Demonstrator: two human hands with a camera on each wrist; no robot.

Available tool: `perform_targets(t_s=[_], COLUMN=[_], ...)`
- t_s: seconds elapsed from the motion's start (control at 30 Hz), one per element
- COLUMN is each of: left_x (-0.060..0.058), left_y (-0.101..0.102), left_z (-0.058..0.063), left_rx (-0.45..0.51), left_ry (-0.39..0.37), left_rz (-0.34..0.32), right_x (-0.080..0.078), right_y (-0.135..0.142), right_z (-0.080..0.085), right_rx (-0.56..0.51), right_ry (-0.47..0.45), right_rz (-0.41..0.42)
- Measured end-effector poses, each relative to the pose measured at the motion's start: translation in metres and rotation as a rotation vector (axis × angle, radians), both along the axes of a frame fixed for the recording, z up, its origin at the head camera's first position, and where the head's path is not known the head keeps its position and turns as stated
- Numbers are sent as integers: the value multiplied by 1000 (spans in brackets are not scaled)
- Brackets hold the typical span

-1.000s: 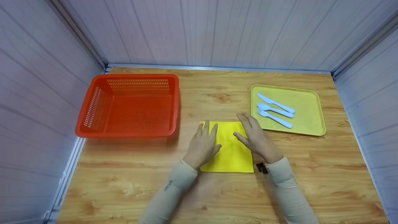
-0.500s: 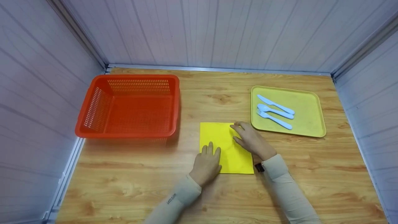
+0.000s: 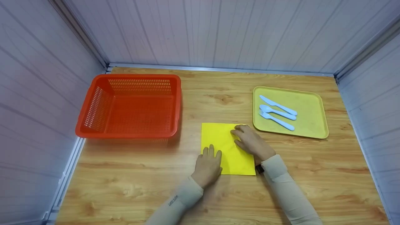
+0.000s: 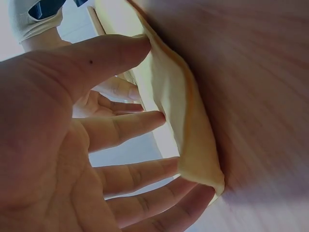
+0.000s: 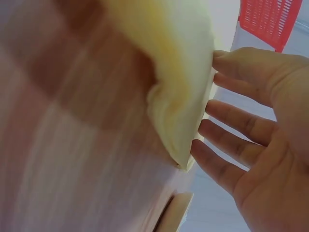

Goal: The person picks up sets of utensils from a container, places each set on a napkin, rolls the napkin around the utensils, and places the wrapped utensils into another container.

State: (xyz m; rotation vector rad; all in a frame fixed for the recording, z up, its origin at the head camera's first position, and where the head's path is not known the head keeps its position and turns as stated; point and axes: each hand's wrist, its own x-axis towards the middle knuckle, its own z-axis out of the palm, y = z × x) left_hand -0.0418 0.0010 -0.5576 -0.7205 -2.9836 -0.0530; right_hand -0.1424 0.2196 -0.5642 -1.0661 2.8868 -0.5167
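Note:
A yellow cloth (image 3: 229,142), folded into a flat near-rectangle, lies on the wooden table in the head view. My left hand (image 3: 207,167) rests on its near left corner. On the far right corner lies my right hand (image 3: 254,143). Seen from the left wrist, the thumb and fingertips touch the top of the cloth (image 4: 198,140), and its layered edge faces the camera. From the right wrist, my fairly straight fingers press lightly along the cloth (image 5: 186,72), whose side is slightly puffed. Neither hand curls around it.
At the back left stands a red plastic basket (image 3: 125,136) with slotted walls. The yellow tray (image 3: 311,109) at the right holds a pale blue knife (image 3: 278,105), spoon (image 3: 278,112) and fork (image 3: 277,121). Panel walls (image 3: 200,34) close in the table's back and sides.
My left hand has slid toward me, from the cloth's upper left to its near left corner. My right hand has shifted slightly toward me and left, onto the far right corner.

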Motion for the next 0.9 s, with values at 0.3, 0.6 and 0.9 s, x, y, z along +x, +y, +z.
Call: perform_targets(t_s=[0.3,0.6,0.9], left_x=[-2,-17,-34], left_y=[-2,-11,-22], left_z=[2,11,18], left_rx=[0,-20,-30], left_ry=[-59,-203,-232], left_rz=[-5,-35,-18], right_x=[2,4,11], right_y=[2,6,6], right_z=[0,5,7], right_rx=[22,45,84], right_ry=[-48,-97,-120], right_rz=[-41,-81,-108])
